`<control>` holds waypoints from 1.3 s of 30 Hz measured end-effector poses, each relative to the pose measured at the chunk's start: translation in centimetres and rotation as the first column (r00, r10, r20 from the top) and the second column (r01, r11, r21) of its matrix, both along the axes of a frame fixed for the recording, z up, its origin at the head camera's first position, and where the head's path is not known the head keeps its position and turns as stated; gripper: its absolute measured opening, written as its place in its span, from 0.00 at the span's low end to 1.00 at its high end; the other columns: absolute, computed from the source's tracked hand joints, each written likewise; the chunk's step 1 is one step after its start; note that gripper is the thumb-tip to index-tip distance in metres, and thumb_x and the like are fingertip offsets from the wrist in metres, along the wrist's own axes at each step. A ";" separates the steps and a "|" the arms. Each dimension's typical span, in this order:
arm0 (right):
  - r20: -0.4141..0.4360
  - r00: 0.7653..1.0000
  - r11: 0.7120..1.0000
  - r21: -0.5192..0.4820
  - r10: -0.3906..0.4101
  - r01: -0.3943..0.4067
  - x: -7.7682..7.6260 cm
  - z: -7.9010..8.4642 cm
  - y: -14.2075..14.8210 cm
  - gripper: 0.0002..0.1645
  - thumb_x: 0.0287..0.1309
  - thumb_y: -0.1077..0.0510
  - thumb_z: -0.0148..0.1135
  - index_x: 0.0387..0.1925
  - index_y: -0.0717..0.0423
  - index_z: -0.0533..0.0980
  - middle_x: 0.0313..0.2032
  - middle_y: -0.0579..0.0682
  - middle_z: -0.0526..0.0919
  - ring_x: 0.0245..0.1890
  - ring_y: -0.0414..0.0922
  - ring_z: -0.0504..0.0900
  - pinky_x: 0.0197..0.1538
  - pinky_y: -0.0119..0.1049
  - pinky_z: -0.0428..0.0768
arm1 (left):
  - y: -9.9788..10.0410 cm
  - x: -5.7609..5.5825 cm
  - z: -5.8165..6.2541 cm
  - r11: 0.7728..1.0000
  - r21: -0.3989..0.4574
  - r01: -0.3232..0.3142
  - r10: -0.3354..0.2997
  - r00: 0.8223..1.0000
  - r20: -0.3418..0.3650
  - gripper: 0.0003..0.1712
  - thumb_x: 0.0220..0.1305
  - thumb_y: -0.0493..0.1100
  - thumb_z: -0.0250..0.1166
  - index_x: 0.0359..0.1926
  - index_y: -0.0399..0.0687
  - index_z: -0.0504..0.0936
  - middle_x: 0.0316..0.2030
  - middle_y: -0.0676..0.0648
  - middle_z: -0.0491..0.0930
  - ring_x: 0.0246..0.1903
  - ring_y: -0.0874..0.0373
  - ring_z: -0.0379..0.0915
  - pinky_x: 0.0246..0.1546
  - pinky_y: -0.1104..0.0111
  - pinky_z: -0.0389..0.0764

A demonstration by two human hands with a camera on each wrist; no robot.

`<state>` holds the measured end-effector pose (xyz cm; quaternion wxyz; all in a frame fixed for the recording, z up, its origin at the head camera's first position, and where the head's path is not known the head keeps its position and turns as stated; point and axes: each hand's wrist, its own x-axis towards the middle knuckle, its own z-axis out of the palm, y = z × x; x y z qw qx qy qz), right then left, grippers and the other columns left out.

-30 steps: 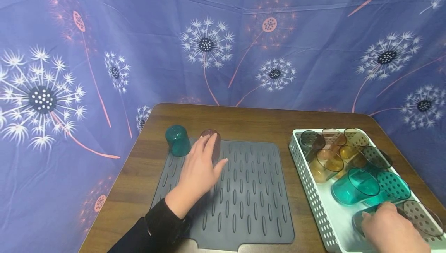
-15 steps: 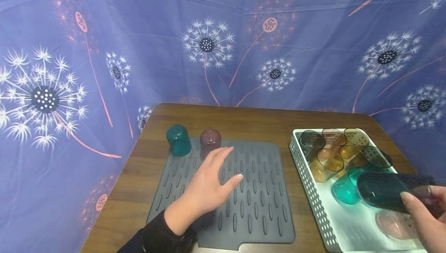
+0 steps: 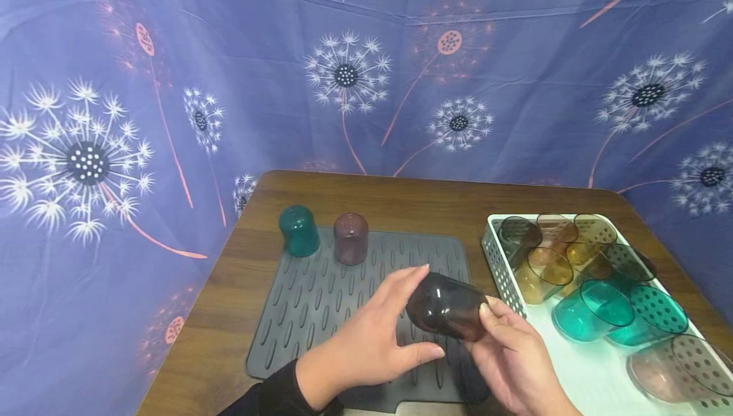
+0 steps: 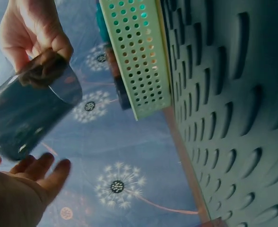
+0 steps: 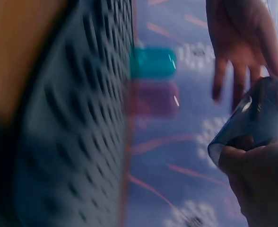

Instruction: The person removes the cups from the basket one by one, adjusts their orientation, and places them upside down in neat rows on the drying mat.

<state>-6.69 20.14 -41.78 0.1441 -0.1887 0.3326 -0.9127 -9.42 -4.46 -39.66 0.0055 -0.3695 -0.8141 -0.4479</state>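
My right hand (image 3: 509, 352) grips a dark smoky glass (image 3: 446, 306) by its rim end, with fingers reaching inside the mouth in the right wrist view. The glass is tilted above the mat, its base toward my left hand (image 3: 372, 333). That left hand spreads its thumb and fingers around the base end; whether a fingertip touches the glass I cannot tell. On the far left of the grey ridged mat (image 3: 321, 301) stand a teal glass (image 3: 300, 231) and a purple glass (image 3: 351, 239), both upside down.
A white perforated basket (image 3: 504, 276) stands right of the mat, holding several coloured glasses, among them teal glasses (image 3: 592, 314) and a pale pink glass (image 3: 664, 371). Behind the wooden table (image 3: 412, 193) hangs a blue dandelion-print cloth (image 3: 395, 85).
My right hand has lifted the dark glass out of the basket and carried it left over the mat. The left hand has let go of the purple glass and moved toward the dark one.
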 end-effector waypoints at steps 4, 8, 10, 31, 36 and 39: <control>0.123 0.992 0.991 0.119 0.040 -0.054 -0.2 -0.4 -0.6 0.28 0.85 0.59 0.25 0.65 0.63 0.70 0.65 0.57 0.80 0.69 0.49 0.78 0.71 0.38 0.75 | 0.2 -0.4 -0.5 0.998 0.056 -0.043 0.045 0.999 -0.024 0.50 0.60 0.48 0.79 0.78 0.55 0.61 0.73 0.45 0.67 0.70 0.51 0.71 0.68 0.54 0.78; 0.189 0.923 0.767 0.624 -0.334 0.149 -0.2 0.0 -1.2 0.18 0.84 0.57 0.41 0.62 0.64 0.68 0.54 0.51 0.81 0.54 0.41 0.83 0.57 0.34 0.83 | 0.3 -1.4 -0.5 0.993 0.021 -0.120 0.120 0.993 -0.013 0.47 0.59 0.50 0.79 0.76 0.55 0.67 0.71 0.46 0.71 0.68 0.51 0.74 0.66 0.53 0.80; 0.114 0.872 0.562 0.802 -0.475 0.201 0.0 0.7 -1.3 0.19 0.81 0.58 0.48 0.64 0.67 0.67 0.53 0.53 0.79 0.48 0.37 0.82 0.52 0.30 0.83 | 0.4 -2.4 -0.2 0.985 -0.013 -0.171 0.171 0.985 -0.011 0.47 0.60 0.52 0.78 0.76 0.54 0.67 0.71 0.46 0.71 0.69 0.50 0.73 0.66 0.51 0.80; -0.573 0.797 -0.718 0.635 -0.190 0.285 1.2 -0.5 12.7 0.32 0.64 0.54 0.66 0.61 0.72 0.71 0.59 0.75 0.73 0.59 0.76 0.68 0.66 0.81 0.51 | 3.7 -13.2 -2.4 0.776 -0.496 -0.390 0.441 0.897 -0.016 0.48 0.68 0.55 0.73 0.80 0.49 0.59 0.75 0.37 0.66 0.66 0.41 0.76 0.59 0.50 0.84; -0.627 0.757 -0.736 0.598 -0.182 0.318 0.9 -0.4 12.8 0.15 0.62 0.59 0.65 0.47 0.64 0.81 0.53 0.71 0.79 0.53 0.74 0.73 0.69 0.83 0.45 | 3.8 -13.4 -2.6 0.765 -0.514 -0.389 0.437 0.899 -0.029 0.49 0.69 0.55 0.71 0.81 0.47 0.57 0.76 0.37 0.64 0.68 0.41 0.73 0.60 0.50 0.83; -0.640 0.743 -0.736 0.597 -0.196 0.320 0.9 -0.5 12.8 0.08 0.61 0.61 0.65 0.41 0.60 0.83 0.50 0.70 0.81 0.50 0.72 0.75 0.69 0.83 0.45 | 3.8 -13.5 -2.8 0.744 -0.551 -0.378 0.420 0.906 -0.054 0.51 0.70 0.56 0.69 0.82 0.44 0.53 0.78 0.37 0.61 0.72 0.41 0.68 0.63 0.50 0.81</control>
